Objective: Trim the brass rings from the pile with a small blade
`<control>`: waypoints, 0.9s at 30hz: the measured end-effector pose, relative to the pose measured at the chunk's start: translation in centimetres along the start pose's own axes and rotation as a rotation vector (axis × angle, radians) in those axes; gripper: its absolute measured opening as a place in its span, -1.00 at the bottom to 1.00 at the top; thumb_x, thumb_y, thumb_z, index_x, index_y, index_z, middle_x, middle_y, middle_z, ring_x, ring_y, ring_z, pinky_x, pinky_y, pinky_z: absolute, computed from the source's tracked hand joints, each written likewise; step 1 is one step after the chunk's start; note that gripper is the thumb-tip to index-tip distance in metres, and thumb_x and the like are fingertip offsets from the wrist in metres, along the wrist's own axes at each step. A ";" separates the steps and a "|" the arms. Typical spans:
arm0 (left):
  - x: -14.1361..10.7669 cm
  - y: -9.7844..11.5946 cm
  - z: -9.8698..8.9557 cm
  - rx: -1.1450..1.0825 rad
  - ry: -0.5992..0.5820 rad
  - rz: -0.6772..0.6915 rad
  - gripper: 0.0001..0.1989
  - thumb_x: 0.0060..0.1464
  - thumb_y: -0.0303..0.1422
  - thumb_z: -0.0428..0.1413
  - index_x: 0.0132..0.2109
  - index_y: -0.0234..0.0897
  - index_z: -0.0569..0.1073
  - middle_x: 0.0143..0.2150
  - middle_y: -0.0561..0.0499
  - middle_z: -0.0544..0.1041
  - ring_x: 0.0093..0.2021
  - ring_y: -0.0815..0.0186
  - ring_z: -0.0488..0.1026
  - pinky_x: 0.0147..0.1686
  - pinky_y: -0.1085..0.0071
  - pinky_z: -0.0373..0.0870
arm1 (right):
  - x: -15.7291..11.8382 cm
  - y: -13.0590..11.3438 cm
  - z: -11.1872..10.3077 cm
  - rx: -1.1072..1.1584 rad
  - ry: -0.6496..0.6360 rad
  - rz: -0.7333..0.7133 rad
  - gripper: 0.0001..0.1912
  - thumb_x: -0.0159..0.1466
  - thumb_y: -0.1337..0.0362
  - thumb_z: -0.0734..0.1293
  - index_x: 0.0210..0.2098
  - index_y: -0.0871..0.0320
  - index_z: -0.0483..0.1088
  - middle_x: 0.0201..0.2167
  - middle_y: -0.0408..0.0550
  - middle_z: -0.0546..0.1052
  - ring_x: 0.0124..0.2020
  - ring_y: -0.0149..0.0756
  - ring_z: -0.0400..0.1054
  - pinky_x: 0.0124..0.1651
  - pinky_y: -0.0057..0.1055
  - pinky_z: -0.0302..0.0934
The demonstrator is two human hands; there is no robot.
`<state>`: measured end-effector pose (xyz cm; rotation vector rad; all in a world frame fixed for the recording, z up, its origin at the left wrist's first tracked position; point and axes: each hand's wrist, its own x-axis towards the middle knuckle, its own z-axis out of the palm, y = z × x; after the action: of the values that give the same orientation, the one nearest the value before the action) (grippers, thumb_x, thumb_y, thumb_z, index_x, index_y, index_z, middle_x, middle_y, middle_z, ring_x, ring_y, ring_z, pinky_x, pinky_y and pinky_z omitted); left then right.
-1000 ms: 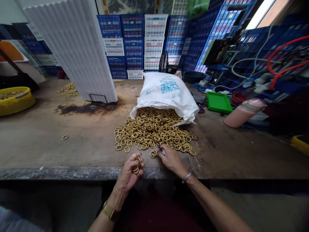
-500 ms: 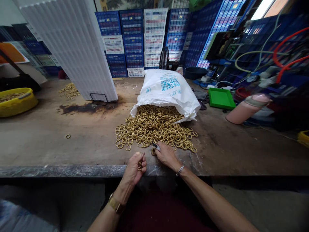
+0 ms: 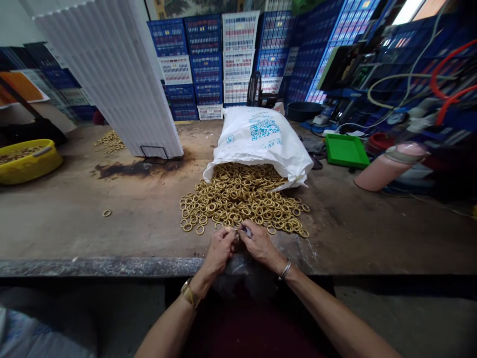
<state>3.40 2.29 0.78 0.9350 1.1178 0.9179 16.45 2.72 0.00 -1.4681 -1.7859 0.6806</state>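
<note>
My left hand (image 3: 219,248) is closed at the front of the table, its thumb and fingers pinching a brass-coloured ring that is mostly hidden. Fingertip to fingertip with it, my right hand (image 3: 260,244) is closed around a small knife-like tool (image 3: 246,231) with a grey handle. The tool's tip is hidden between the hands. Just beyond them spreads a heap of brass-coloured rings (image 3: 242,196), spilling from the mouth of a white woven sack (image 3: 257,141) that lies on its side with blue print on top.
A lone ring (image 3: 107,213) lies on the wooden table (image 3: 67,219) at left, near a yellow tub (image 3: 33,166) of small parts. A white corrugated panel (image 3: 122,74) stands in a wire holder. To the right are a green tray (image 3: 346,150) and a pink cylinder (image 3: 389,166). Stacked crates (image 3: 206,64) line the back.
My left hand has moved up and to the right, meeting my right hand. The ring seen in its curled fingers is now mostly hidden. The right hand has turned slightly, its blade now out of sight.
</note>
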 end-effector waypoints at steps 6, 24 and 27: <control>-0.6 0.0 -0.1 0.074 0.090 0.188 -0.82 -0.07 -0.27 0.07 -0.45 -0.31 0.40 -0.64 0.16 0.23 -0.65 0.53 0.06 -0.63 0.57 0.02 | 0.4 -1.0 -0.3 0.314 -0.076 0.294 -0.81 0.11 0.19 0.18 -0.53 0.17 0.23 -0.65 -0.26 0.21 -0.62 -0.52 0.05 -0.55 -0.57 -0.03; -1.3 -0.5 -0.6 -0.200 -0.144 -0.106 -0.72 -0.10 -0.17 0.10 -0.43 -0.30 0.26 -0.59 0.16 0.26 -0.70 0.57 0.12 -0.75 0.63 -0.08 | 0.4 -1.1 -0.1 0.330 -0.076 0.300 -0.86 0.04 0.26 0.21 -0.58 0.19 0.29 -0.67 -0.24 0.27 -0.61 -0.51 0.07 -0.54 -0.55 -0.02; -1.5 -0.6 -0.6 -0.237 -0.155 -0.092 -0.72 -0.10 -0.17 0.11 -0.41 -0.31 0.28 -0.59 0.16 0.26 -0.69 0.57 0.13 -0.73 0.63 -0.07 | 0.3 -0.9 0.0 0.365 -0.088 0.302 -0.85 0.05 0.25 0.21 -0.56 0.19 0.29 -0.67 -0.24 0.28 -0.62 -0.51 0.07 -0.55 -0.55 -0.03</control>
<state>2.56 0.72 0.54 0.7408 0.8911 0.8666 15.89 2.80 0.76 -1.4801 -1.4168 1.1731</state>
